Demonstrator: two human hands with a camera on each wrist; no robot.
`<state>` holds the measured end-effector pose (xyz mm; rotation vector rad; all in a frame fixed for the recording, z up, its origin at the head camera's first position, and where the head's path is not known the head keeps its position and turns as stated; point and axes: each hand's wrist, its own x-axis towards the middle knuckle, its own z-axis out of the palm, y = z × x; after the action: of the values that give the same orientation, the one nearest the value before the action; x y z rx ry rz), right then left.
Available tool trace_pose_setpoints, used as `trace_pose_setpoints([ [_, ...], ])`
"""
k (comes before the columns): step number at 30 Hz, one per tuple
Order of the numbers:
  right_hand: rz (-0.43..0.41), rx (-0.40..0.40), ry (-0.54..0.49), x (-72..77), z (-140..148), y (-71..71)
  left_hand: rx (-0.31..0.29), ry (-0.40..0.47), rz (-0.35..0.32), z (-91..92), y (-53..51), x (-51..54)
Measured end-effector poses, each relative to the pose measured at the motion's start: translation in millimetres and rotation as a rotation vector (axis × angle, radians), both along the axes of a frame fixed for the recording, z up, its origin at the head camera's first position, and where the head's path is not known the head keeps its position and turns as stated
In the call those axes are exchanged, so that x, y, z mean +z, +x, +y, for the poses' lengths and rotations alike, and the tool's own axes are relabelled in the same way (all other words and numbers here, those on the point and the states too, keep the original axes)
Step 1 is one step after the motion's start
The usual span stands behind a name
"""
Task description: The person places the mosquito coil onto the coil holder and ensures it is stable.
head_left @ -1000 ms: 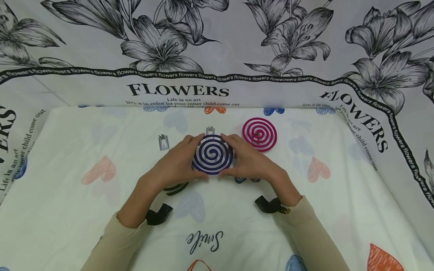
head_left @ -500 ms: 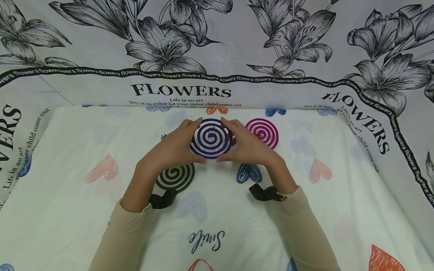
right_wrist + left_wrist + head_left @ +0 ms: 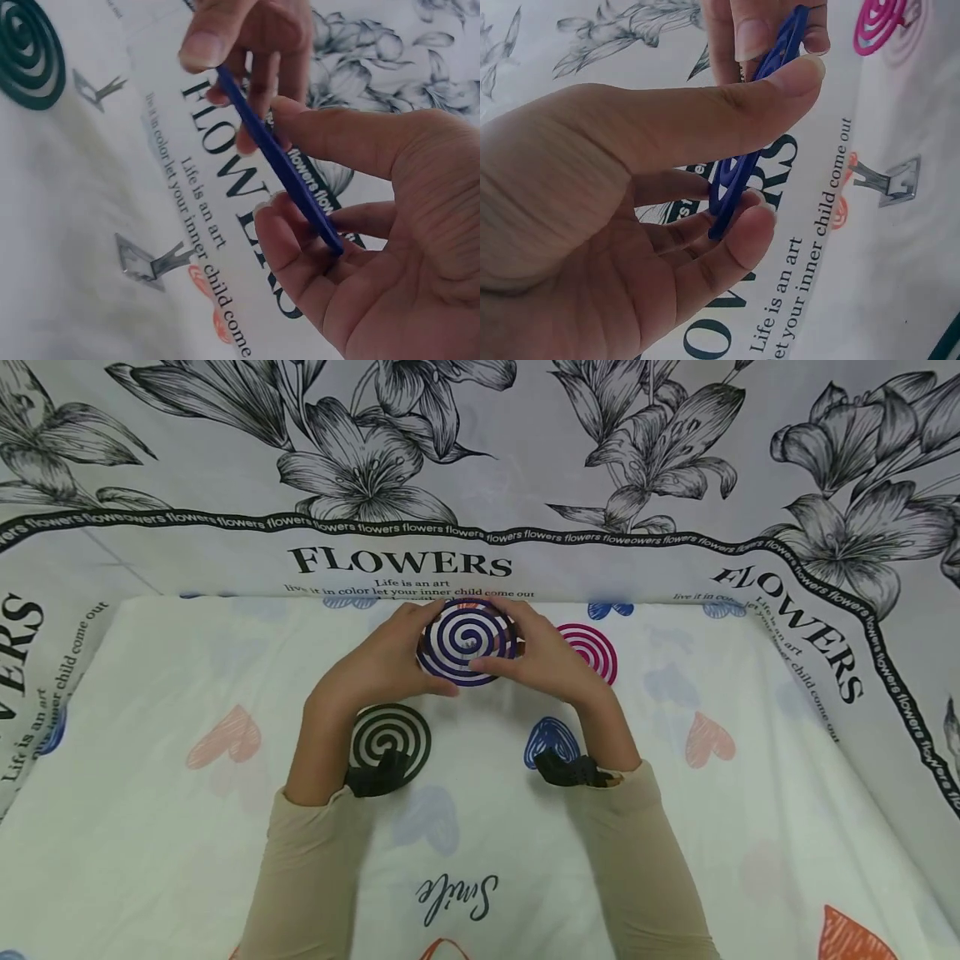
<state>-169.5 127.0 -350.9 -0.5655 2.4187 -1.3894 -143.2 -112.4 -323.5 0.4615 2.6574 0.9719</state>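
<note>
A dark blue mosquito coil (image 3: 470, 641) is held up off the cloth between both hands, tilted. My left hand (image 3: 372, 660) grips its left edge, thumb on the near side and fingers beyond, as the left wrist view shows. From the right, my right hand (image 3: 551, 652) pinches the same coil, its thumb lying on the coil's near face. The wrist views show the blue coil (image 3: 285, 165) almost edge-on. Below it a small metal coil stand (image 3: 901, 180) with upright prongs rests on the cloth. Another metal stand (image 3: 91, 91) lies near the green coil in the right wrist view.
A dark green coil (image 3: 402, 713) lies flat by the left wrist, partly covered by a black wrist strap (image 3: 382, 777). Behind the right hand lies a pink coil (image 3: 609, 653), partly hidden. A flower-printed cloth (image 3: 585, 564) rises at the back.
Both hands have carried the blue coil away from the body, toward the back edge. It has tilted, and the right thumb has shifted onto its near face. The green coil is now more exposed.
</note>
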Motion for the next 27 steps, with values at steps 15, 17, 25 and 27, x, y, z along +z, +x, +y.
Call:
trace_pose_setpoints([
  [15,-0.124,-0.092,-0.156,-10.2,-3.8,-12.8,0.027,0.089,-0.021,-3.1,-13.8,-15.2],
  [17,-0.116,-0.106,-0.158,-11.1,-3.8,-13.8,0.046,0.122,-0.04,-2.6,-14.9,-15.2],
  [25,-0.106,-0.168,-0.172,-18.5,-6.5,-18.4,0.178,0.3,-0.113,3.3,-18.2,-18.3],
  [27,-0.103,-0.183,-0.178,-20.9,-7.9,-19.3,0.23,0.358,-0.155,4.7,-19.2,-20.8],
])
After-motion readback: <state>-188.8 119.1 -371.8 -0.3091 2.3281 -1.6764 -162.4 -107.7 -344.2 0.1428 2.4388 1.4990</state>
